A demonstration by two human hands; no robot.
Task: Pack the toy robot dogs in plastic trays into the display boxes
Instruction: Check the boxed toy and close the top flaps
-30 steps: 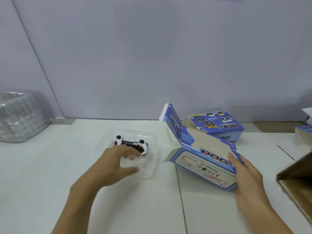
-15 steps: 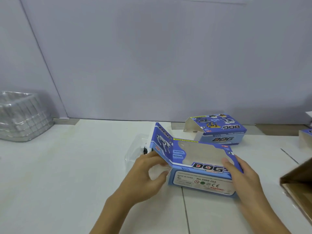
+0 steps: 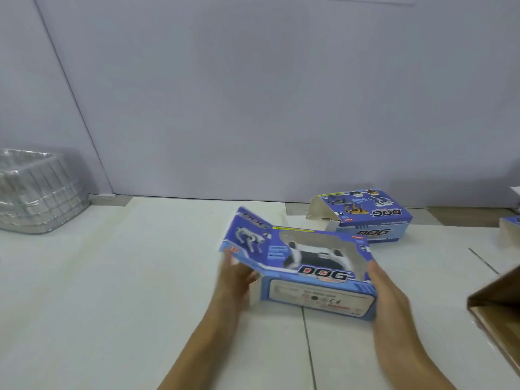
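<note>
Both hands' fingers (image 3: 230,261) behind box (image 3: 309,291).
</note>
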